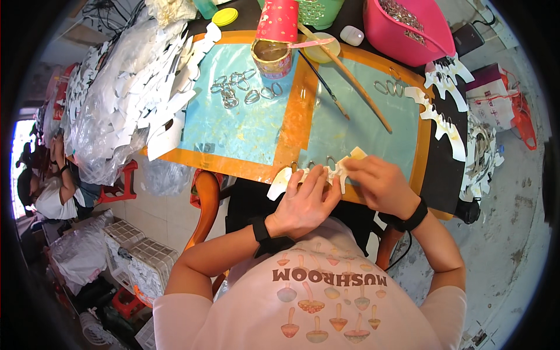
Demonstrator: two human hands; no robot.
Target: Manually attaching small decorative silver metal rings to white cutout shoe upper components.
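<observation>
At the near edge of the worktable, a white curved strip (280, 184) with cut-out notches and some metal rings lies under my hands. My left hand (304, 201) holds its left and middle part, with fingers laid over it. My right hand (382, 185) is closed at the right end, where a cream-coloured flap (357, 153) sticks up. The right fingertips are partly hidden. Loose oval metal rings (232, 87) lie in a group on the blue-green mat (233, 137). A few more rings (388, 87) rest at the mat's right.
A glue-stained can (272, 63), a thin brush (324, 84) and a wooden stick (364, 90) occupy the far middle. Piled white strips (169, 87) flank the left. Finished-looking strips (446, 125) hang along the right edge. A pink basket (429, 46) holds metal pieces. Another person (58, 195) sits far left.
</observation>
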